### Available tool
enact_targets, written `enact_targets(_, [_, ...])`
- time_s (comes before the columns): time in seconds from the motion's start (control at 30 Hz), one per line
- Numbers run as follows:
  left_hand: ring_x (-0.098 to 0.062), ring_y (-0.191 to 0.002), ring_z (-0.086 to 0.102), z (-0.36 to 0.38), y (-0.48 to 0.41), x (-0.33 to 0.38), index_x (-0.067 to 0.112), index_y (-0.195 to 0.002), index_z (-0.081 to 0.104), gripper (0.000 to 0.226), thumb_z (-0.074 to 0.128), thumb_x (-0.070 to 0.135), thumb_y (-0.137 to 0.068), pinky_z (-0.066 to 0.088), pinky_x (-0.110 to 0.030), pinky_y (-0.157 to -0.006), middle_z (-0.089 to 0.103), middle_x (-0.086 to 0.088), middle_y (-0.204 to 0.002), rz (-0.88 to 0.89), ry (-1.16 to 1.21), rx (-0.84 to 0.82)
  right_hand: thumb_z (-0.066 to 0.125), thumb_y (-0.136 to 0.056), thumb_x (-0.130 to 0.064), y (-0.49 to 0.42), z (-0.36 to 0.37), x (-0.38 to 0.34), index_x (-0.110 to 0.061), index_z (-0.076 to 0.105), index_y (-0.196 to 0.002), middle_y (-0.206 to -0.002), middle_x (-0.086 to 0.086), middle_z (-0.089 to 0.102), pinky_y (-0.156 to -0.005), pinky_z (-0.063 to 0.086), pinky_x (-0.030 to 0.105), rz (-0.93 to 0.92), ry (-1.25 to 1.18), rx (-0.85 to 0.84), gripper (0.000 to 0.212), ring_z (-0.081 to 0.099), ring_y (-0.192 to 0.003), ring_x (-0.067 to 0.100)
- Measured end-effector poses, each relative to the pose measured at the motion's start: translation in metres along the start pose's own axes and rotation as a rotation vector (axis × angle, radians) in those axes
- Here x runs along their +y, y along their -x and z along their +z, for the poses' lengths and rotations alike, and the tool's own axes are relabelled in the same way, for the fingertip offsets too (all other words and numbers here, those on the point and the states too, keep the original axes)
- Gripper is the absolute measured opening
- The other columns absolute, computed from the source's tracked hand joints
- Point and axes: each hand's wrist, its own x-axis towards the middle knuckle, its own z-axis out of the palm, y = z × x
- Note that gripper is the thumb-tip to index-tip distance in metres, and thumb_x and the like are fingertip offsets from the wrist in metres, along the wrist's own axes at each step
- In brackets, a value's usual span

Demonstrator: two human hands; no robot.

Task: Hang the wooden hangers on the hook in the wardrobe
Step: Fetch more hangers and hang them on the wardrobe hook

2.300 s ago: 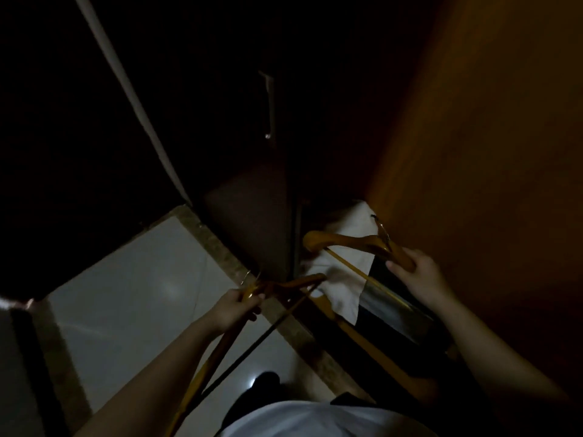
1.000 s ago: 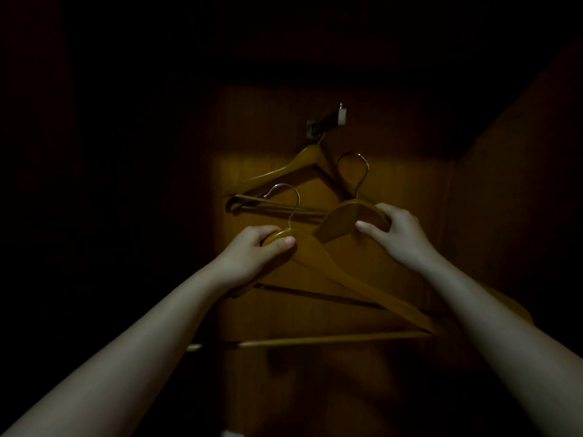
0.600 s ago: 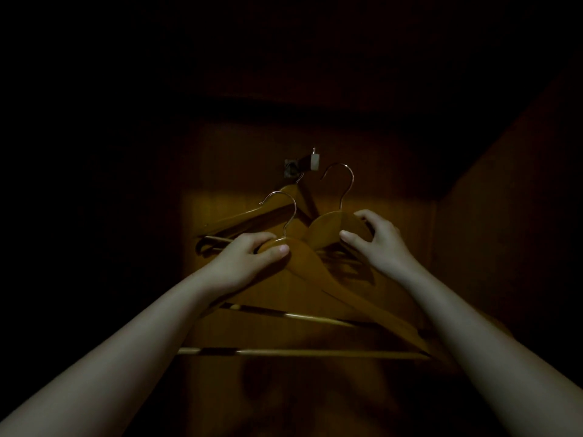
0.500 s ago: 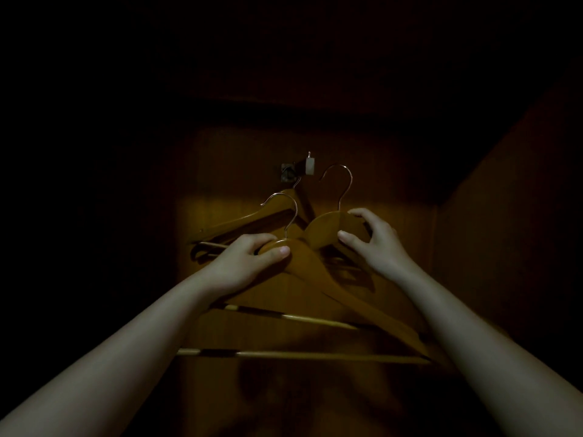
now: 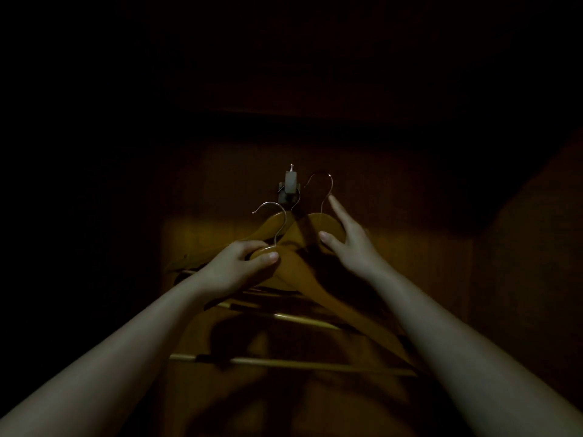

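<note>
Wooden hangers (image 5: 315, 225): three. One on hook (image 5: 291, 182); left hand (image 5: 233, 269) grips one, right hand (image 5: 353, 247) another.

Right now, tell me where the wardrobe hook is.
Head view, centre: the hook is on the wardrobe's back panel, just left of the wire loop of the right hanger and above the left hanger.

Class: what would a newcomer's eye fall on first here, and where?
In the dark wardrobe only the centre is dimly lit. There the left hand grips a wooden hanger at its neck, while the right hand holds a second hanger, forefinger along its wire. Just above them sits the wall hook, a third hanger already on it.
</note>
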Motion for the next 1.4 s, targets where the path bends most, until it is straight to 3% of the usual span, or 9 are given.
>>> enact_targets(0.37, [-0.020,-0.076,0.054,-0.018,-0.024,-0.023,0.011,-0.100,0.062,0.025,0.046,0.029,-0.092,0.045,-0.022,-0.062,0.056,-0.007,-0.085,-0.077,0.020,0.052,0.049,-0.093,-0.023,-0.056,0.033,0.016,-0.040,0.004,-0.146,-0.157,0.007,0.015,-0.115,0.005,0.053,0.053,0.023,-0.079,0.072,0.010,-0.145,0.030])
enact_targets(0.73, [-0.031,-0.091,0.059,-0.008,-0.018,-0.033,0.001,-0.110,0.058,0.035,0.047,0.029,-0.092,0.047,-0.037,-0.080,0.060,-0.026,-0.105,-0.128,-0.013,0.034,0.050,-0.093,-0.024,-0.057,0.047,0.020,-0.041,0.001,-0.146,-0.143,0.013,0.027,-0.109,0.032,0.051,0.105,0.094,-0.197,0.074,0.037,-0.129,0.036])
enact_targets(0.83, [-0.032,-0.099,0.062,-0.003,-0.014,-0.030,0.003,-0.113,0.058,0.033,0.047,0.027,-0.093,0.049,-0.037,-0.086,0.062,-0.020,-0.110,-0.141,-0.030,0.036,0.049,-0.093,-0.027,-0.053,0.049,0.022,-0.042,0.004,-0.146,-0.139,0.013,0.029,-0.105,0.037,0.050,0.108,0.116,-0.178,0.071,0.043,-0.122,0.035])
enact_targets(0.97, [-0.032,-0.097,0.063,-0.003,-0.007,-0.023,0.004,-0.110,0.060,0.031,0.049,0.027,-0.092,0.050,-0.038,-0.086,0.064,-0.019,-0.107,-0.126,-0.028,0.059,0.048,-0.093,-0.030,-0.051,0.054,0.019,-0.037,0.017,-0.145,-0.140,0.012,0.029,-0.102,0.041,0.051,0.133,0.112,-0.149,0.061,0.044,-0.121,0.036])
enact_targets(1.07, [-0.024,-0.095,0.065,-0.002,0.001,-0.019,0.006,-0.109,0.061,0.028,0.049,0.025,-0.092,0.052,-0.030,-0.081,0.066,-0.014,-0.107,-0.107,-0.038,0.092,0.049,-0.093,-0.032,-0.044,0.053,0.018,-0.038,0.007,-0.146,-0.144,0.012,0.025,-0.105,0.036,0.052,0.169,0.181,-0.148,0.068,0.035,-0.129,0.036])
enact_targets(1.17, [-0.028,-0.098,0.065,0.000,0.010,-0.014,0.005,-0.109,0.061,0.028,0.049,0.024,-0.093,0.054,-0.036,-0.084,0.066,-0.017,-0.108,-0.094,-0.035,0.121,0.047,-0.092,-0.039,-0.027,0.046,0.018,-0.035,0.000,-0.148,-0.146,0.010,0.024,-0.107,0.028,0.050,0.054,0.360,-0.076,0.072,0.027,-0.133,0.032])
enact_targets(1.23, [-0.027,-0.100,0.065,0.000,0.016,-0.010,0.006,-0.110,0.060,0.027,0.049,0.023,-0.093,0.053,-0.037,-0.087,0.065,-0.016,-0.110,-0.090,-0.035,0.128,0.046,-0.093,-0.039,-0.013,0.041,0.012,-0.029,0.011,-0.148,-0.144,0.007,0.028,-0.110,0.028,0.048,-0.032,0.266,-0.017,0.066,0.028,-0.133,0.029])
enact_targets(1.33, [-0.024,-0.100,0.065,0.002,0.022,-0.007,0.007,-0.112,0.060,0.028,0.048,0.024,-0.093,0.054,-0.037,-0.088,0.065,-0.015,-0.112,-0.075,-0.051,0.095,0.048,-0.093,-0.037,0.013,0.034,-0.004,-0.028,0.034,-0.140,-0.142,0.002,0.032,-0.110,0.033,0.047,-0.102,0.033,-0.147,0.050,0.032,-0.133,0.026])
enact_targets(1.4, [-0.028,-0.100,0.065,0.004,0.023,-0.005,0.006,-0.111,0.060,0.030,0.050,0.027,-0.092,0.053,-0.044,-0.089,0.064,-0.019,-0.111,-0.061,-0.044,0.075,0.050,-0.091,-0.039,0.034,0.030,-0.012,-0.036,0.025,-0.143,-0.149,0.001,0.029,-0.111,0.031,0.045,-0.140,0.062,-0.288,0.058,0.028,-0.137,0.024])
